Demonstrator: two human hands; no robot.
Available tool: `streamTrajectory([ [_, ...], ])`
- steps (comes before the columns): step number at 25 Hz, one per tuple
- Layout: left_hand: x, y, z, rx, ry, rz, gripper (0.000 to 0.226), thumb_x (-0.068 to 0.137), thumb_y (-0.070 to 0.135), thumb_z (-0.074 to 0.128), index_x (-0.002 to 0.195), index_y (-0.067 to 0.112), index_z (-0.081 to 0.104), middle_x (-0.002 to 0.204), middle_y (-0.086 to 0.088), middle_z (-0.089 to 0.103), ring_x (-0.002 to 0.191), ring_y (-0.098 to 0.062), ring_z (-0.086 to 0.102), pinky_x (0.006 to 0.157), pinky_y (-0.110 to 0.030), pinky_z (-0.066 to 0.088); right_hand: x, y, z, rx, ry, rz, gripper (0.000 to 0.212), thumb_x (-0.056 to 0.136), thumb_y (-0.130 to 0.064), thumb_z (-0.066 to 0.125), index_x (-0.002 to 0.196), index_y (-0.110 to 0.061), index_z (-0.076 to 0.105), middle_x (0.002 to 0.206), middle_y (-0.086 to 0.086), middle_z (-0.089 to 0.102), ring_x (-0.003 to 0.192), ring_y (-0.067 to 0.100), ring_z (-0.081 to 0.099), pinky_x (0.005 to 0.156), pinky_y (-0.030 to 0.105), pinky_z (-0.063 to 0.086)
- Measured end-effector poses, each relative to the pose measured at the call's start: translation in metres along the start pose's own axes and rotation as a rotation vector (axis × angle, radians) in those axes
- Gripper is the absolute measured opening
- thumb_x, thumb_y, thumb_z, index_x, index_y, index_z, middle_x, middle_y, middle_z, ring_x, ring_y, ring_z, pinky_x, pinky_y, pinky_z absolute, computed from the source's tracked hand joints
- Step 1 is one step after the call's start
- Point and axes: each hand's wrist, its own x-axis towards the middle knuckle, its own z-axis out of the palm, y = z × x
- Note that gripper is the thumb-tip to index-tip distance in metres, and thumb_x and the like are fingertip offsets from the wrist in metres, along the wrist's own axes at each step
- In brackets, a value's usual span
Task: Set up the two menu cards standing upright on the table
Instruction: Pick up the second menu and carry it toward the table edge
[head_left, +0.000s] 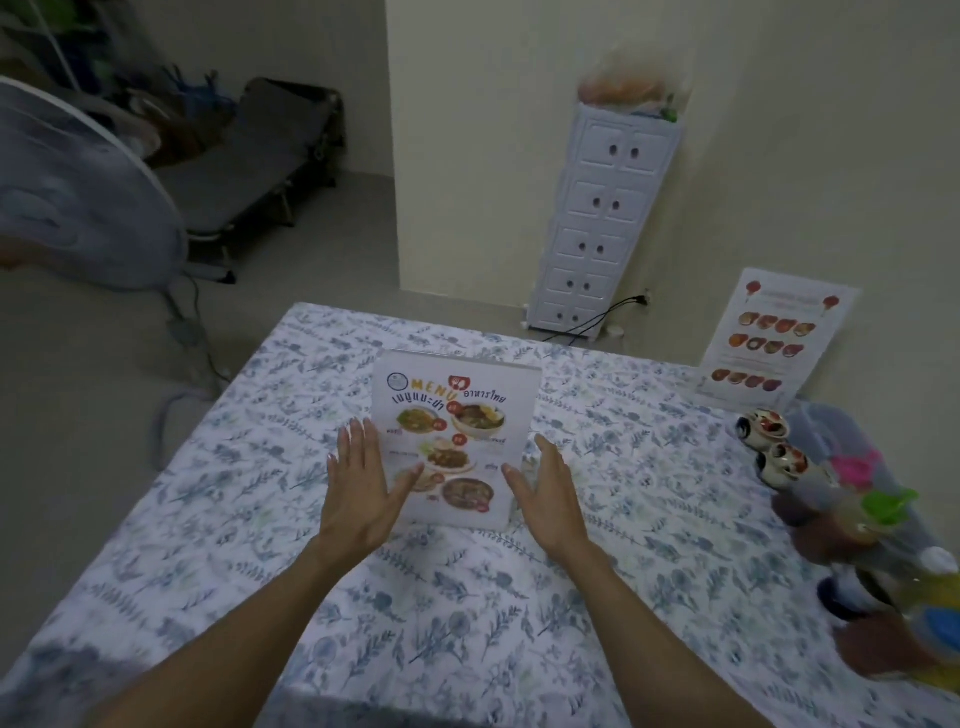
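Note:
A white menu card (457, 415) with food photos and the word MENU stands upright near the middle of the table (597, 545), which has a blue floral cloth. My left hand (358, 483) is flat and open at the card's left edge, its thumb over the lower left of the card face. My right hand (545, 488) is open beside the card's right edge, fingers spread. Neither hand grips the card. A second menu card (774, 338) with rows of dishes stands at the far right of the table, leaning back towards the wall.
Small painted ceramic jars (774, 441) and several condiment bottles with coloured caps (872, 519) crowd the table's right edge. A white plastic drawer tower (597, 208) stands behind the table by the wall. A standing fan (78, 192) is on the left, with a folding cot (249, 166) beyond.

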Motion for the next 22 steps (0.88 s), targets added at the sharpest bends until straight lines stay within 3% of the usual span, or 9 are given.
streamTrajectory([
  [3, 0.018, -0.01, 0.01, -0.233, -0.024, -0.089, 0.091, 0.092, 0.054, 0.044, 0.154, 0.011, -0.008, 0.164, -0.005, -0.01, 0.151, -0.022, -0.011, 0.123, -0.043, -0.003, 0.017, 0.002, 0.017, 0.21, 0.0, 0.008, 0.041, 0.094, -0.032, 0.056, 0.13, -0.023, 0.04, 0.138, 0.007, 0.053, 0.123, 0.024, 0.053, 0.1, 0.046, 0.048],
  [5, 0.031, -0.017, 0.014, -0.505, -0.056, -0.152, 0.077, 0.093, 0.046, 0.05, 0.154, 0.018, 0.013, 0.16, -0.001, 0.023, 0.148, -0.026, 0.021, 0.12, -0.048, 0.022, 0.025, 0.006, 0.024, 0.284, 0.001, 0.033, 0.027, 0.094, -0.025, 0.057, 0.118, -0.025, 0.044, 0.128, 0.007, 0.061, 0.109, 0.02, 0.06, 0.089, 0.038, 0.054],
  [7, 0.041, -0.022, 0.017, -0.736, -0.025, -0.221, 0.043, 0.093, 0.037, 0.054, 0.134, 0.024, 0.045, 0.136, 0.001, 0.053, 0.127, -0.029, 0.052, 0.103, -0.049, 0.046, 0.032, 0.009, 0.029, 0.288, 0.019, 0.059, 0.021, 0.094, -0.02, 0.058, 0.113, -0.019, 0.048, 0.121, 0.008, 0.065, 0.097, 0.017, 0.062, 0.074, 0.025, 0.054],
  [9, 0.049, -0.025, 0.016, -0.768, 0.074, -0.253, 0.006, 0.095, 0.03, 0.055, 0.098, 0.025, 0.055, 0.117, -0.007, 0.065, 0.107, -0.033, 0.063, 0.086, -0.046, 0.052, 0.041, 0.009, 0.033, 0.251, 0.063, 0.072, 0.018, 0.093, -0.019, 0.059, 0.109, -0.014, 0.052, 0.113, 0.007, 0.068, 0.092, 0.017, 0.064, 0.068, 0.023, 0.052],
  [11, 0.061, -0.028, 0.013, -0.781, 0.149, -0.253, 0.014, 0.095, 0.026, 0.055, 0.082, 0.023, 0.053, 0.098, -0.01, 0.069, 0.091, -0.031, 0.065, 0.073, -0.04, 0.051, 0.054, 0.004, 0.037, 0.219, 0.081, 0.06, 0.013, 0.093, -0.018, 0.06, 0.103, -0.013, 0.053, 0.105, 0.003, 0.069, 0.087, 0.015, 0.064, 0.063, 0.017, 0.05],
  [13, 0.078, -0.031, 0.0, -0.816, 0.186, -0.239, 0.016, 0.094, 0.024, 0.056, 0.079, 0.02, 0.055, 0.086, -0.004, 0.067, 0.078, -0.024, 0.061, 0.065, -0.034, 0.047, 0.07, -0.011, 0.042, 0.202, 0.082, 0.027, 0.011, 0.093, -0.016, 0.06, 0.1, -0.014, 0.053, 0.101, 0.0, 0.068, 0.084, 0.013, 0.063, 0.057, 0.013, 0.048],
  [15, 0.103, -0.039, -0.018, -0.826, 0.2, -0.21, 0.016, 0.093, 0.024, 0.057, 0.078, 0.018, 0.057, 0.081, -0.002, 0.066, 0.071, -0.019, 0.057, 0.065, -0.034, 0.046, 0.092, -0.031, 0.051, 0.198, 0.102, 0.0, 0.011, 0.092, -0.017, 0.061, 0.099, -0.013, 0.053, 0.102, 0.002, 0.069, 0.084, 0.014, 0.066, 0.057, 0.015, 0.049],
  [18, 0.159, -0.062, -0.059, -0.851, 0.201, -0.161, 0.014, 0.091, 0.026, 0.059, 0.08, 0.018, 0.059, 0.084, -0.004, 0.068, 0.076, -0.021, 0.061, 0.072, -0.042, 0.05, 0.135, -0.076, 0.076, 0.228, 0.129, -0.019, 0.012, 0.092, -0.018, 0.061, 0.098, -0.012, 0.053, 0.099, 0.001, 0.069, 0.078, 0.006, 0.066, 0.054, 0.015, 0.052],
  [22, 0.25, -0.101, -0.114, -0.888, 0.173, -0.119, 0.014, 0.084, 0.033, 0.062, 0.073, 0.024, 0.059, 0.092, -0.014, 0.069, 0.086, -0.033, 0.066, 0.082, -0.053, 0.054, 0.207, -0.14, 0.117, 0.222, 0.185, -0.025, 0.02, 0.09, -0.025, 0.063, 0.104, -0.011, 0.057, 0.099, 0.001, 0.07, 0.083, 0.017, 0.068, 0.07, 0.041, 0.059],
])
